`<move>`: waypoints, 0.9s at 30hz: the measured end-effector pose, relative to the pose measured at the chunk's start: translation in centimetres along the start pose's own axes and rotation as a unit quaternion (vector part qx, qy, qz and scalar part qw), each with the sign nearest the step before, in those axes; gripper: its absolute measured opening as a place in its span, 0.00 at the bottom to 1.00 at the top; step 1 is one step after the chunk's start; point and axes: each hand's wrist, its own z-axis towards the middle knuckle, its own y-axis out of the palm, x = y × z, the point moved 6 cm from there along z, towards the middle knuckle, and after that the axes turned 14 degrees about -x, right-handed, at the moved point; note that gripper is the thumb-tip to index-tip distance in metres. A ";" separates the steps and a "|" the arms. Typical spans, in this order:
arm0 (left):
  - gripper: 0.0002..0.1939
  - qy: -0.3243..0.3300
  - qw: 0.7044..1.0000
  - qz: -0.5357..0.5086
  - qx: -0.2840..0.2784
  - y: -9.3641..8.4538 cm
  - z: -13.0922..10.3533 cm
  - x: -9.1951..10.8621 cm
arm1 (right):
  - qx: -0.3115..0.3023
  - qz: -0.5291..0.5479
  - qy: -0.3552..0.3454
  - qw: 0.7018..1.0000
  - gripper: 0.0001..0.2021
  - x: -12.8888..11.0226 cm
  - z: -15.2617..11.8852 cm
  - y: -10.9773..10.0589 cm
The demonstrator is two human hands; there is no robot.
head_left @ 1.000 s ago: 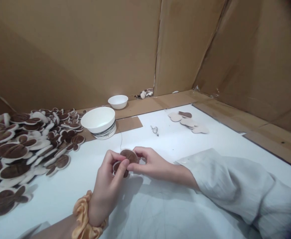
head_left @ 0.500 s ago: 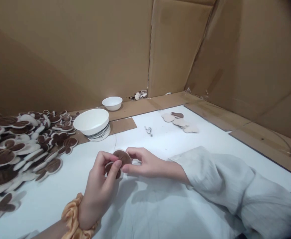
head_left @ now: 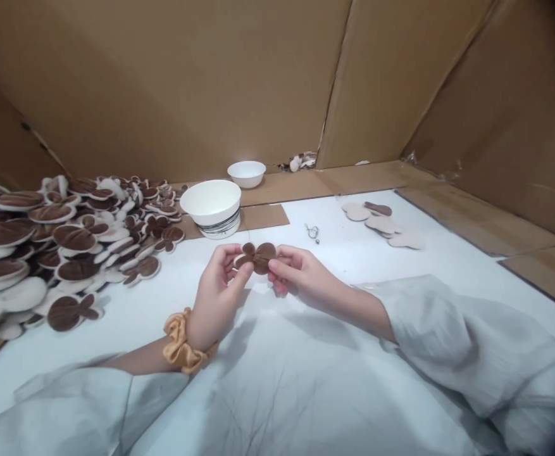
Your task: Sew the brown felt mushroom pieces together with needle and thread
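Loose, creased pale-grey sleeves, with a shiny, ruffled golden-orange scrunchie around the left wrist.

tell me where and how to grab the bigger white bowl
The bigger white bowl is probably best pinched by its wide rim, from the front right: dark thread wraps the wall lower down, and brown-and-white pieces crowd its left.

One camera, worn on the head, looks forward and down from the near side, across the white tabletop to the far cardboard wall. It sits close above the left hand and right hand, which fall near the middle. The view reaches a pile of brown-and-white pieces at left and a side wall at right.
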 end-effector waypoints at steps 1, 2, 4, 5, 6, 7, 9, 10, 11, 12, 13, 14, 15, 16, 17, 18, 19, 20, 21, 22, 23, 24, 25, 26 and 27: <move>0.12 -0.002 1.000 0.007 0.004 -0.1 0.0 0.0 | -0.005 -0.003 0.004 1.000 0.13 0.0 0.0 0.1; 0.12 -0.004 1.000 0.013 0.006 -0.2 0.1 0.0 | -0.010 -0.007 0.006 1.000 0.13 0.0 -0.1 0.1; 0.11 -0.011 1.000 0.023 0.005 -0.3 0.1 0.0 | -0.015 -0.015 0.007 1.000 0.14 0.1 -0.1 0.1; 0.11 -0.014 0.999 0.029 0.005 -0.3 0.1 0.0 | -0.018 -0.015 0.006 1.000 0.14 0.1 -0.1 0.1; 0.10 -0.016 0.999 0.035 0.002 -0.3 0.0 0.0 | -0.018 -0.014 0.003 1.000 0.14 0.1 0.0 0.0; 0.10 -0.018 0.999 0.040 -0.003 -0.2 0.0 0.0 | -0.017 -0.014 0.001 1.000 0.15 0.0 0.0 0.0; 0.11 -0.015 0.999 0.040 -0.018 0.0 0.0 0.0 | -0.013 -0.017 0.003 1.000 0.15 -0.1 -0.1 -0.1; 0.11 -0.014 0.999 0.038 -0.028 0.1 0.0 0.0 | -0.011 -0.023 0.010 1.000 0.15 -0.1 -0.1 -0.1; 0.11 -0.015 0.999 0.037 -0.036 0.2 0.0 -0.1 | -0.011 -0.033 0.020 0.999 0.14 -0.1 -0.2 -0.1; 0.11 -0.017 0.998 0.037 -0.040 0.3 0.0 -0.1 | -0.012 -0.043 0.031 0.999 0.13 -0.1 -0.3 0.0; 0.12 -0.020 0.998 0.039 -0.041 0.3 0.0 -0.2 | -0.014 -0.054 0.042 0.998 0.12 -0.1 -0.3 0.0; 0.12 -0.023 0.998 0.043 -0.040 0.3 0.0 -0.3 | -0.013 -0.065 0.052 0.996 0.12 0.0 -0.4 0.0; 0.12 -0.028 0.998 0.045 -0.038 0.3 0.0 -0.3 | -0.012 -0.072 0.060 0.996 0.12 0.0 -0.5 0.0; 0.12 -0.031 0.998 0.044 -0.038 0.3 0.0 -0.3 | -0.011 -0.076 0.066 0.995 0.12 0.1 -0.5 -0.1; 0.12 -0.033 0.998 0.040 -0.040 0.4 0.0 -0.3 | -0.010 -0.076 0.071 0.995 0.12 0.2 -0.5 -0.1; 0.12 -0.035 0.998 0.033 -0.044 0.5 0.0 -0.3 | -0.012 -0.073 0.074 0.995 0.12 0.3 -0.5 -0.1; 0.12 -0.037 0.998 0.023 -0.048 0.6 0.1 -0.2 | -0.015 -0.066 0.076 0.995 0.11 0.4 -0.5 0.0; 0.12 -0.039 0.998 0.010 -0.051 0.7 0.1 -0.1 | -0.019 -0.056 0.075 0.995 0.11 0.4 -0.5 0.0; 0.12 -0.041 0.998 -0.005 -0.054 0.7 0.2 -0.1 | -0.023 -0.045 0.071 0.996 0.10 0.4 -0.5 0.1; 0.13 -0.044 0.997 -0.022 -0.057 0.8 0.2 0.0 | -0.027 -0.035 0.066 0.997 0.10 0.4 -0.4 0.1; 0.14 -0.046 0.996 -0.036 -0.061 0.9 0.3 0.0 | -0.029 -0.026 0.061 0.997 0.10 0.3 -0.4 0.2; 0.15 -0.046 0.996 -0.045 -0.063 0.9 0.3 0.0 | -0.029 -0.017 0.057 0.998 0.10 0.3 -0.4 0.2; 0.16 -0.044 0.996 -0.050 -0.062 0.8 0.4 0.0 | -0.025 -0.008 0.052 0.998 0.10 0.2 -0.4 0.2; 0.16 -0.042 0.996 -0.050 -0.056 0.7 0.4 -0.1 | -0.019 0.001 0.047 0.999 0.10 0.2 -0.3 0.1; 0.16 -0.041 0.997 -0.047 -0.053 0.7 0.4 -0.1 | -0.011 0.012 0.042 0.999 0.10 0.1 -0.3 0.0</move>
